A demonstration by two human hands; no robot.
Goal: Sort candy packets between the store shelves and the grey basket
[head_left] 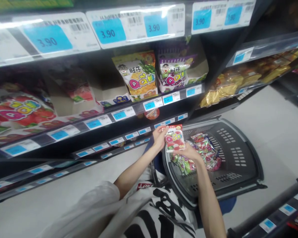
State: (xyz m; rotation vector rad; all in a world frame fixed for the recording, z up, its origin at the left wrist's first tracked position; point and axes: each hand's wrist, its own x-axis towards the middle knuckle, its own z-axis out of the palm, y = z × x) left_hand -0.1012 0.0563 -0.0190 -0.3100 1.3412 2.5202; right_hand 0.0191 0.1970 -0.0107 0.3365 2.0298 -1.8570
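Between both hands I hold a red and white bag of gummy candy (174,138), its printed front facing me. My left hand (160,136) pinches its upper left corner. My right hand (188,151) grips its lower right edge, the thumb partly out of sight. Just beneath the bag is a dark grey shopping basket (248,145) with slotted sides. Several shiny candy bags (206,148) lie in a heap inside it, partly hidden by my right forearm.
Ahead, a shelf holds a yellow candy bag (140,76), a purple candy bag (173,74) and red candy bags (22,109) at the left. Price labels (109,31) line its edges. Gold packages (228,87) fill another shelf on the right. A low shelf edge (275,215) juts in at lower right.
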